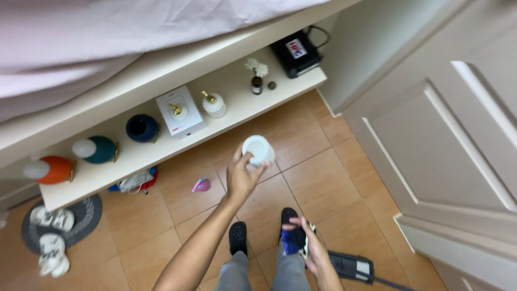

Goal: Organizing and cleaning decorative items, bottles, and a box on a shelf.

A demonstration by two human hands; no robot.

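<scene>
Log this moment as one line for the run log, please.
left hand: holds white jar above tiled floor | right hand: grips blue cloth | low shelf: vases, white box

Blue cloth (293, 241) partly hidden in right hand (315, 253); perhaps mop head (353, 267), edge-cropped.

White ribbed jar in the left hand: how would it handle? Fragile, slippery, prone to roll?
The white jar looks like glazed ceramic or glass, so probably breakable over the tiled floor. Its ribbed wall likely aids grip; the left hand holds it by fingertips alone, suggesting it is fairly light. Being round, it could roll if laid sideways.
</scene>
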